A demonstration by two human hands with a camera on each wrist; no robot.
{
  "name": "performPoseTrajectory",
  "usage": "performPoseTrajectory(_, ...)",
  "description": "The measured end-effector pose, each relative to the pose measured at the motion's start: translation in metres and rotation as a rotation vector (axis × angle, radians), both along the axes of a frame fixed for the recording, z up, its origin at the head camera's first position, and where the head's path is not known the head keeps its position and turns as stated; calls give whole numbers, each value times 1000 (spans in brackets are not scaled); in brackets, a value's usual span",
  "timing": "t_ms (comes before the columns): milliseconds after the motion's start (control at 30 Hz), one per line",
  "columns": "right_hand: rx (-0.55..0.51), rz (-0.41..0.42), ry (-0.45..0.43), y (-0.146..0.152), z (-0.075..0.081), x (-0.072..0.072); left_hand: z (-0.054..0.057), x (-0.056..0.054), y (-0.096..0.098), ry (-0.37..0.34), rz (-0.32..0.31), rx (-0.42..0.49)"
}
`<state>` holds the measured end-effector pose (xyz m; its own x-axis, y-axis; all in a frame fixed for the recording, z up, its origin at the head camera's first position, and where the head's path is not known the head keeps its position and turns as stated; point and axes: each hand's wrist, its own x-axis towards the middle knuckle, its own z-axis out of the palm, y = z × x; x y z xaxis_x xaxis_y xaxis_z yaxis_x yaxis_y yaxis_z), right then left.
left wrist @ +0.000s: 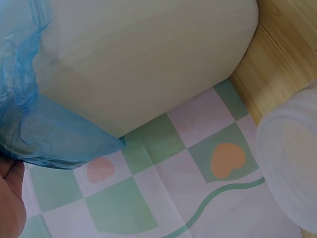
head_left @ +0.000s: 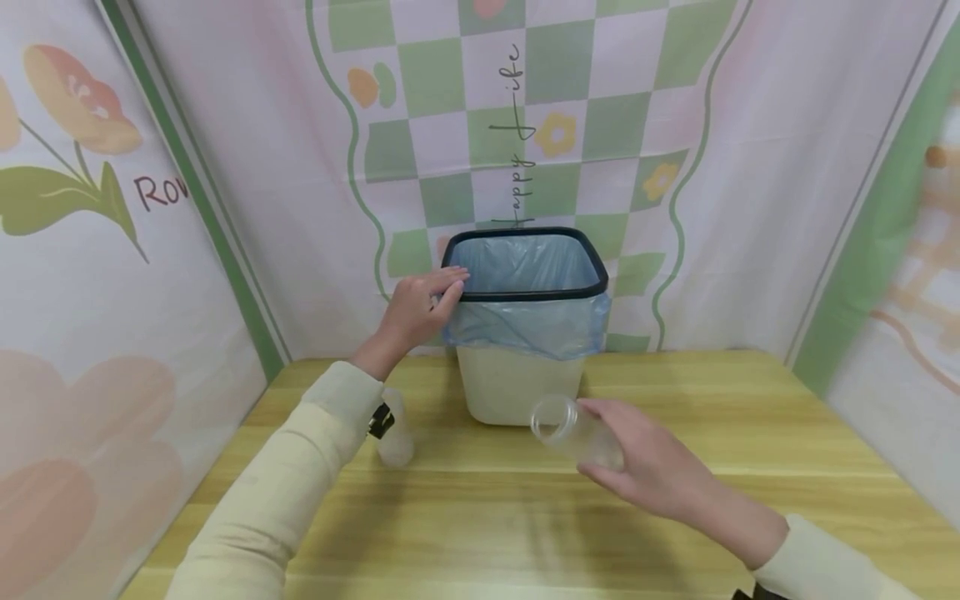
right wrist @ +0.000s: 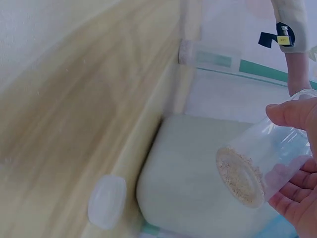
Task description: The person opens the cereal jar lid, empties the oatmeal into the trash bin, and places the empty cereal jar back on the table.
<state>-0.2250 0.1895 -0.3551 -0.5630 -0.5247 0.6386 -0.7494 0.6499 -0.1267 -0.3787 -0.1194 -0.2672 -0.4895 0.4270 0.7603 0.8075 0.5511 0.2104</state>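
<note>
Jar (head_left: pixel 587 440): clasped in right grip (head_left: pixel 656 462), crumbs (right wrist: pixel 241 178) at base | left grip (head_left: pixel 416 310): holding bin (head_left: pixel 521 387) rim (head_left: pixel 540 296) | jar should clear rim before tipping

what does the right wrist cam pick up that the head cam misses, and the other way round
Only the right wrist view shows the pale, crumb-like bits at the base of the clear jar and a translucent, lid-like disc on the table.

Only the head view shows the bin's black rim, with the left hand touching it, and the "Happy Life" lettering.

Both show the right hand holding that jar, the bin, some blue liner, the table and a second translucent container.
</note>
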Motion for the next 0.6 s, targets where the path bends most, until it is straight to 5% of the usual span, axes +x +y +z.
performPoseTrajectory(333,10,-8,-15,14,24,-4,0,1,0,22,-8,7)
performPoseTrajectory(600,29,-16,78,27,48,-8,-1,0,0,41,-11,-4)
